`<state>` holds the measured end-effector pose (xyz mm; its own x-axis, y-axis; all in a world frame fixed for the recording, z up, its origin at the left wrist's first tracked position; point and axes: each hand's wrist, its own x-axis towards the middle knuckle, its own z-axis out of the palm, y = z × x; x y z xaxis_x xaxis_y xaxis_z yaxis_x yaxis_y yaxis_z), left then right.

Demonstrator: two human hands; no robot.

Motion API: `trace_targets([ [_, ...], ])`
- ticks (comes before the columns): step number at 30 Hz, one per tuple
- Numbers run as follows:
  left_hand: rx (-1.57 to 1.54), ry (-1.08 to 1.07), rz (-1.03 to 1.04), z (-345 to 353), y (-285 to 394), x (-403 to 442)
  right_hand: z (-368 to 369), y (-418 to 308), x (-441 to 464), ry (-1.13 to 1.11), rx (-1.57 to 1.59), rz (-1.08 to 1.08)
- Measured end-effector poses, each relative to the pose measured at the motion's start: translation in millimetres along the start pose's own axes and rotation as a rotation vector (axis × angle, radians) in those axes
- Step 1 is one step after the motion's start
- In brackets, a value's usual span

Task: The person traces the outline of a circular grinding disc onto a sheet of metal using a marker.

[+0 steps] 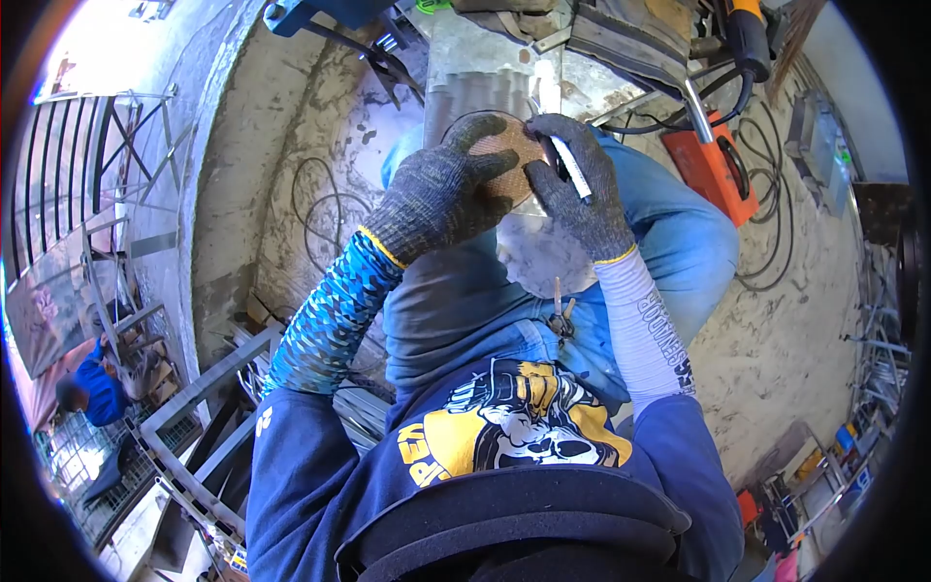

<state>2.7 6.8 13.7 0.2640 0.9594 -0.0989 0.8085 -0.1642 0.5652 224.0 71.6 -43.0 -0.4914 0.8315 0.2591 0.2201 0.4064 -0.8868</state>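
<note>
Grey floor point(786, 339) is lying around the blue jeans point(669, 213). The left hand point(436, 189) is grasping with its fingers a round disc point(525, 147), while the right hand point(590, 189) is holding a white pen point(571, 169) just beside it.

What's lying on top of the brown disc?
The left hand lies partly over the brown disc; the right hand is at its edge. The surface they cover can't be seen.
</note>
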Motion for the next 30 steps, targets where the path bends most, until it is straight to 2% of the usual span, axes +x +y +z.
trace_targets([
  [13,-0.039,0.051,0.014,2,-7,-2,0,-2,4,0.005,-0.022,-0.013],
  [22,0.045,0.114,0.008,10,-1,-11,0,-4,4,-0.005,0.018,0.031],
  [30,-0.016,0.005,-0.057,2,-1,-7,4,0,2,0.028,0.032,0.041],
])
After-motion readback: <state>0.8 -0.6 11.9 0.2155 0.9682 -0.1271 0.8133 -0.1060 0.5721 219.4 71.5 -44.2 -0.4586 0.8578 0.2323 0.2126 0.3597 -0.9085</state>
